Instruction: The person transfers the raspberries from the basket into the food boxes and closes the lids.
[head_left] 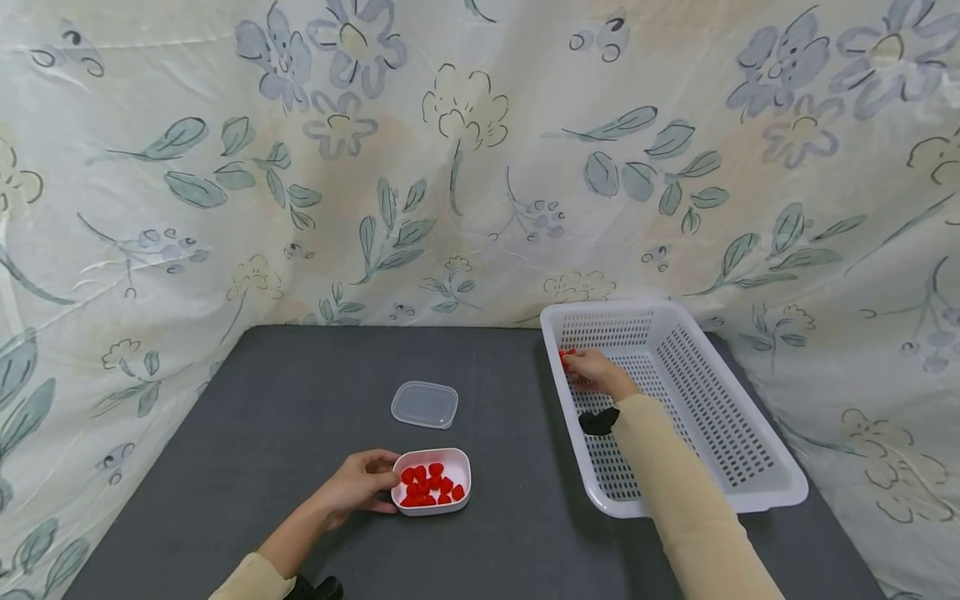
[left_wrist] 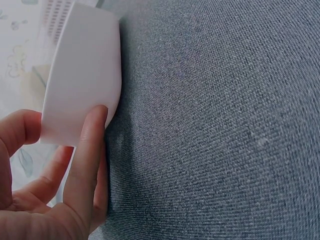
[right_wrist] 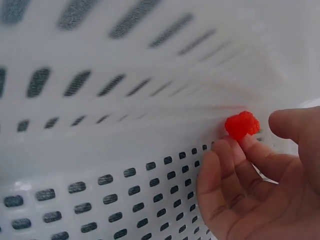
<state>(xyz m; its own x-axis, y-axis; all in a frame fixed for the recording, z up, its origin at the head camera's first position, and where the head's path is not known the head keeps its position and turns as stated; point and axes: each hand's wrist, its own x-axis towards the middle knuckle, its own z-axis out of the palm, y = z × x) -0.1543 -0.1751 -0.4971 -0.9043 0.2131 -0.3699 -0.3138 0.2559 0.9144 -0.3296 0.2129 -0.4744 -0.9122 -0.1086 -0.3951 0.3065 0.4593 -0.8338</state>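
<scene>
My left hand (head_left: 360, 485) grips the left end of a small white plastic box (left_wrist: 82, 70), thumb and fingers spread on its walls. Inside lie several red raspberry-like pieces (head_left: 435, 470). My right hand (head_left: 596, 372) reaches into a large white perforated basket (head_left: 750, 408), by its left wall. There, one bumpy red raspberry-like piece (right_wrist: 242, 125) sits at the bent fingertips (right_wrist: 229, 145). The thumb (right_wrist: 287, 124) stands a little apart from it in the right wrist view.
A translucent lid (head_left: 424, 405) lies on the dark grey cloth-covered table (head_left: 315, 392) behind the box. A black band (head_left: 597, 422) shows at the right wrist. Floral cloth (head_left: 465, 167) hangs behind and at the sides of the table.
</scene>
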